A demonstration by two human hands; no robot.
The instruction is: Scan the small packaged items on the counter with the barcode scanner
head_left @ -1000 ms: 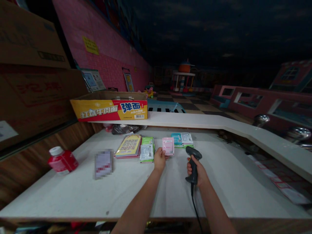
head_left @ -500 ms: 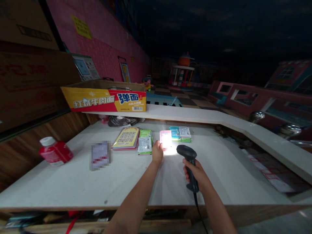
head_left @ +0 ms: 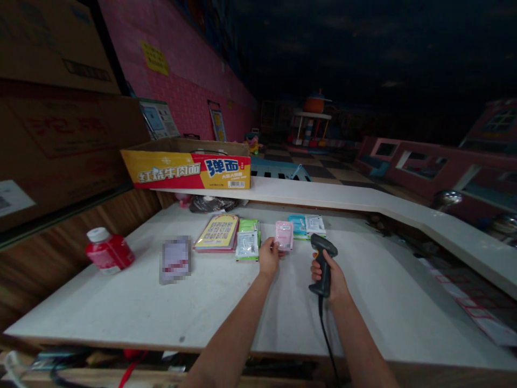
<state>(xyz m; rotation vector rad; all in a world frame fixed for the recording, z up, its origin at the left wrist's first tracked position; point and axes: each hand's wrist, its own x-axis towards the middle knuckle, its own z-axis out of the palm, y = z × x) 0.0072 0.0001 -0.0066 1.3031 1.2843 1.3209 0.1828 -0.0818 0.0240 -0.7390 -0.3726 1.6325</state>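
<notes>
My left hand (head_left: 270,256) pinches the lower left edge of a pink packet (head_left: 284,235), which is tilted up near the table's middle. In my right hand (head_left: 330,275) is a black corded barcode scanner (head_left: 323,258), gripped by its handle, with the cable trailing down to the front edge. Left of the pink packet lie green and white packets (head_left: 247,245). Behind and to its right are blue packets (head_left: 297,225) and white-faced packets (head_left: 315,224) with green edges beneath.
A yellow booklet with codes (head_left: 217,233), a blurred-out card (head_left: 175,260) and a red bottle with a white cap (head_left: 109,251) are on the white table (head_left: 133,307). A noodle carton (head_left: 188,171) stands on the raised back ledge (head_left: 319,192). Brown boxes (head_left: 68,129) are stacked at left.
The bright scanner light on the pink packet has gone out. The scanner has swung slightly right and tilted. The whole view has shifted a little, and the left hand still holds the packet.
</notes>
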